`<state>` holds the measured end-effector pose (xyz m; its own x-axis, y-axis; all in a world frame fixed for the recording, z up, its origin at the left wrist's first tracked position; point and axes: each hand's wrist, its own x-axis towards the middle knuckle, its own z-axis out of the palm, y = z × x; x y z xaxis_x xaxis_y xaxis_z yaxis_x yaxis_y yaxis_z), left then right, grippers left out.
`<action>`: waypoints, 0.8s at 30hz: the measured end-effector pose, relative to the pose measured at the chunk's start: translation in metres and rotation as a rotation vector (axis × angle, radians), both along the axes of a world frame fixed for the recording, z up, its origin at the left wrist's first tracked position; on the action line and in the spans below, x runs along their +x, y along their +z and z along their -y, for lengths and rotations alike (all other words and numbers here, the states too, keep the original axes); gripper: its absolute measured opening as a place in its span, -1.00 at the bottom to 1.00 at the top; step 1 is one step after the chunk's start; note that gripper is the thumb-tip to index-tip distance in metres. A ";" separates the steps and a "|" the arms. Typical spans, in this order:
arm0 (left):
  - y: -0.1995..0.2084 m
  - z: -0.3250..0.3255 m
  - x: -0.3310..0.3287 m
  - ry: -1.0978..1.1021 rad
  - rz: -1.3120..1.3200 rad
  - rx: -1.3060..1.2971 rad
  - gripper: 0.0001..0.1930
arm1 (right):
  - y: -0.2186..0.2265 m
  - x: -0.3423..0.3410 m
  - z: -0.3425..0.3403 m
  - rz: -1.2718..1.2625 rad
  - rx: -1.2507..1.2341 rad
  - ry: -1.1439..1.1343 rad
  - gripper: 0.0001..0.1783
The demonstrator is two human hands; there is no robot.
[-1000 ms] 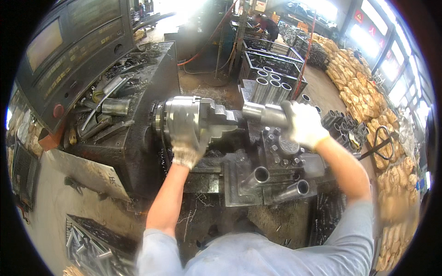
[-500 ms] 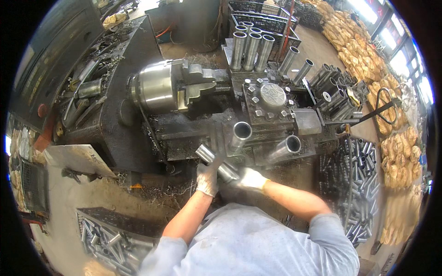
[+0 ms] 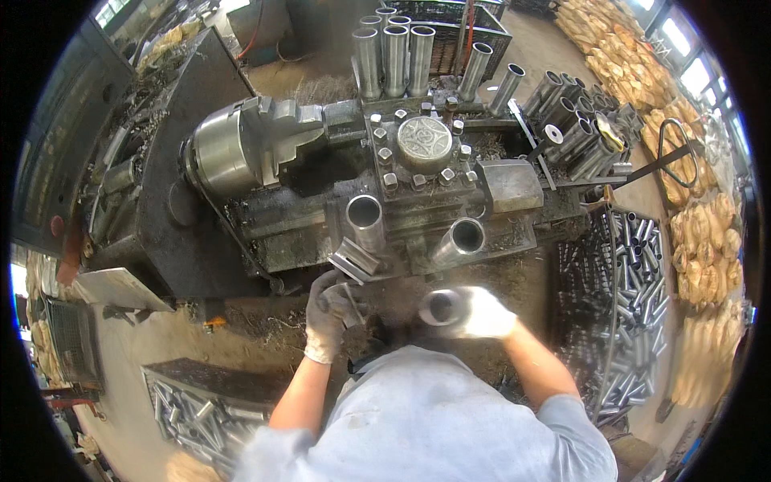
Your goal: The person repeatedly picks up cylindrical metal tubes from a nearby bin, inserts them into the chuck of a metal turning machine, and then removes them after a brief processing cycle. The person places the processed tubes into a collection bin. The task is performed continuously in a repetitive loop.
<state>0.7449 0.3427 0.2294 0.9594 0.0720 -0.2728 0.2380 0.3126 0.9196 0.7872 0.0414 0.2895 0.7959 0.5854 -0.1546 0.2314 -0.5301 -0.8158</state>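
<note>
My right hand (image 3: 488, 313), in a white glove and smeared by motion, grips a short metal tube (image 3: 442, 308) with its open end turned up and to the left. My left hand (image 3: 325, 315), in a soiled grey-white glove, is curled round a thin flat strip (image 3: 352, 305); its kind is not clear. Just beyond that hand, a slotted metal piece (image 3: 354, 260) rests at the machine's near edge. Two upright tubes stand on the machine: one (image 3: 366, 223) beside the slotted piece, the other (image 3: 461, 241) farther right.
A lathe chuck (image 3: 233, 149) and a bolted tool post (image 3: 424, 145) lie ahead. More tubes (image 3: 393, 60) stand behind them. A bin of loose tubes (image 3: 638, 297) is at the right, another pile (image 3: 197, 422) at lower left. A long lever (image 3: 654, 169) juts out at right.
The tube has moved right with my right hand, away from my left hand, and its open end now shows. My left hand has shifted slightly left. The whole view has turned somewhat.
</note>
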 end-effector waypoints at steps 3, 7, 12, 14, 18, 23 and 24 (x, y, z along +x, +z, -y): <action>0.024 0.042 0.013 -0.151 0.271 0.697 0.06 | 0.022 0.006 0.054 0.138 0.146 -0.321 -0.02; 0.025 0.097 0.062 -0.008 0.773 0.848 -0.19 | 0.011 0.039 0.066 -0.211 0.415 -0.158 -0.21; 0.021 0.064 0.038 0.034 0.667 0.586 -0.32 | -0.023 0.061 0.006 0.128 0.351 -0.384 -0.63; 0.022 0.034 0.011 0.089 0.471 0.423 -0.33 | -0.025 0.064 0.000 0.088 0.259 -0.415 -0.61; 0.018 -0.026 -0.018 0.217 0.019 -0.193 -0.39 | -0.012 0.047 0.006 0.318 -0.413 -0.292 -0.59; -0.010 -0.059 -0.006 0.164 -0.033 -0.900 -0.16 | -0.028 0.008 -0.079 0.371 -0.147 0.000 -0.55; -0.016 -0.064 -0.004 0.194 -0.080 -0.878 -0.09 | -0.043 0.009 -0.112 0.438 -0.241 -0.071 -0.55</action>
<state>0.7413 0.4063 0.2133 0.9278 -0.0349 -0.3715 0.1611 0.9355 0.3144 0.7967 0.1536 0.2462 0.8530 0.5159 0.0793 0.4811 -0.7181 -0.5028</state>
